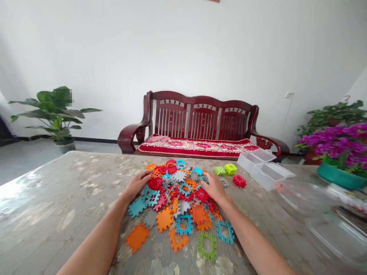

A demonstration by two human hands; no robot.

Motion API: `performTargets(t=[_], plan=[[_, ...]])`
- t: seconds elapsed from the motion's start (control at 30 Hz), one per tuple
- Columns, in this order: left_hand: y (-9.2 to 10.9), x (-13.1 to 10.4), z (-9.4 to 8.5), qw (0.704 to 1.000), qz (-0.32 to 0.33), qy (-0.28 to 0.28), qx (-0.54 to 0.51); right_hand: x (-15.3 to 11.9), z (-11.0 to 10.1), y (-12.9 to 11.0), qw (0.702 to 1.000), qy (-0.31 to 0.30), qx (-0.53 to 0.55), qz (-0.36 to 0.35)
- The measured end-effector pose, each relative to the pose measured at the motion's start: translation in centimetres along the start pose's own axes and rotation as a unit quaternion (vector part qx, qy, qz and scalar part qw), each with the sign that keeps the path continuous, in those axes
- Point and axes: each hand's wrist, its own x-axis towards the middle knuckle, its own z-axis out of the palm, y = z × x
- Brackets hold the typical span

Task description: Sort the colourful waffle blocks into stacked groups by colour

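A heap of flat plastic pieces with notched edges, in red, orange, blue, grey and teal, lies in the middle of the table. My left hand [139, 182] rests against the heap's left side, its fingers partly hidden by the pieces. On the right side, my right hand [212, 185] touches the heap, its fingertips among the pieces. Nearer to me lie an orange square [137, 237], a green frame [215, 246] and a blue frame [219, 230]. Beyond my right hand sit a lime green block [230, 169], a flat green piece [220, 171] and a red block [239, 181].
Clear open boxes [268, 176] stand at the right back of the patterned table [86, 198]. Clear lids [338, 235] lie nearer on the right. Purple flowers in a teal pot [341, 176] stand at the far right. A wooden bench [130, 136] is behind the table.
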Motion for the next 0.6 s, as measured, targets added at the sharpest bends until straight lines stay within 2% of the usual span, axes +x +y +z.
performTargets(t=[0.2,0.33,0.43,0.6], plan=[[-0.6,-1.5,-0.1,1.0,0.013,-0.027,0.007,-2.5,0.7,2.8,0.988,0.07,0.137,-0.007],[-0.9,-1.7,0.3,0.999,0.021,-0.006,0.029,-3.5,1.1,3.7,0.977,0.087,0.192,0.012],[-0.9,-1.6,0.4,0.999,0.016,0.013,0.029,-3.3,1.1,3.7,0.978,0.084,0.19,0.028],[-1.0,-1.3,0.2,0.999,0.005,0.036,0.032,-2.6,0.9,3.2,0.987,0.067,0.148,0.006]])
